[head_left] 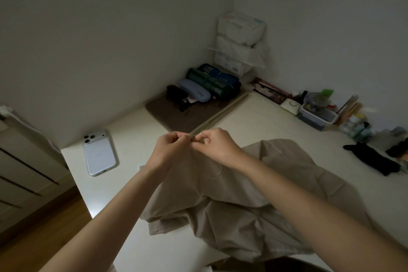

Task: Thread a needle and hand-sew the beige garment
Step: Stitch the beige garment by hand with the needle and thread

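A pale table [265, 117] spreads out under and beyond the grip, and the beige garment [231, 205] lies crumpled on it directly below the raised hands, trailing back toward the person; nothing holds it. Out to the left of the grip, flat on the table, is a white phone [99, 154]. Both hands are lifted clear of the cloth and meet fingertip to fingertip. The left hand [170, 148] has its fingers curled in a tight pinch, and the right hand [217, 146] pinches just as closely against it. A pale thread [218, 171] drops from that meeting point and loops loosely beneath the right wrist, hanging above the garment. At the pinch a thin dark sliver pokes up, which I take to be the needle [199, 134]. It looks as if the left hand steadies it while the right feeds the thread, but the detail is too small to be sure. So the step in hand appears to be threading, with sewing not yet begun. The next move calls for a stiff, straight thread tip, the eye held dead still, and then a firm pull to draw the thread through.
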Available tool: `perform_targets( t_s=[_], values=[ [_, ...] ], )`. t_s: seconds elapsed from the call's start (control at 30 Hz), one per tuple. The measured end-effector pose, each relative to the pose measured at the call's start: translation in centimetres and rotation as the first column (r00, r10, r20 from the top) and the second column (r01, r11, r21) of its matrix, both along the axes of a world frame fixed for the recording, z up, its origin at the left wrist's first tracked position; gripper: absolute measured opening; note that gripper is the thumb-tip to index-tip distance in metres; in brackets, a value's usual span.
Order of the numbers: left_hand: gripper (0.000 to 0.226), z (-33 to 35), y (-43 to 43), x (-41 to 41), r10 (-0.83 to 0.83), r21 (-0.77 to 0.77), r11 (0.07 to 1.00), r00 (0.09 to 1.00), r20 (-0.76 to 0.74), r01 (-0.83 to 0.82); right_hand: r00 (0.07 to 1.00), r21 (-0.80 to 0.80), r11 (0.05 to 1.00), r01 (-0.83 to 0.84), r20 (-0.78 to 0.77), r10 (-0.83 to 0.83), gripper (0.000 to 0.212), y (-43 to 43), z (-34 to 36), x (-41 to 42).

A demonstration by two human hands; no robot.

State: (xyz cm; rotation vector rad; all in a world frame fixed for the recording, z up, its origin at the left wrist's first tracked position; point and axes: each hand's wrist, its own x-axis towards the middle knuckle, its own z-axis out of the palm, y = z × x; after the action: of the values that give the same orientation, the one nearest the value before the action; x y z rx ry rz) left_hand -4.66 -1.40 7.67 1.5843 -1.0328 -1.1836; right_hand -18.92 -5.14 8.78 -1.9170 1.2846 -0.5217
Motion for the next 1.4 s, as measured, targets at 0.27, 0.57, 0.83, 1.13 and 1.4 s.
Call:
perform_targets(
  t_s=[0.27,0.57,0.83,1.13,1.4],
  values=[
    [0.02,0.5,-0.1,0.3,0.027,0.007,1.0,0.999,-0.025,-0.027,0.996,-0.053,0.998,-0.033,0.086,0.037,0.02,1.0,-0.7,-0.1],
    [0.017,0.0,-0.6,0.1,0.087,-0.03,0.996,0.995,-0.038,-0.088,0.917,0.145,0.95,-0.277,-0.255,0.306,0.019,3.5,-5.6,-2.0],
    [0.016,0.0,-0.6,-0.2,0.089,-0.031,0.995,0.995,-0.051,-0.091,0.842,0.179,0.909,-0.375,-0.344,0.415,0.02,2.5,-4.4,-3.2],
    [0.014,0.1,-0.1,-0.7,0.013,-0.038,0.999,0.997,-0.072,-0.015,0.997,-0.158,0.984,0.081,0.018,-0.079,0.017,1.2,-1.5,-0.1],
    [0.013,0.2,-0.3,-0.3,0.037,-0.034,0.999,0.998,-0.054,-0.039,0.998,-0.188,0.981,0.042,0.048,-0.034,0.022,1.7,-1.5,-0.1]
  ],
)
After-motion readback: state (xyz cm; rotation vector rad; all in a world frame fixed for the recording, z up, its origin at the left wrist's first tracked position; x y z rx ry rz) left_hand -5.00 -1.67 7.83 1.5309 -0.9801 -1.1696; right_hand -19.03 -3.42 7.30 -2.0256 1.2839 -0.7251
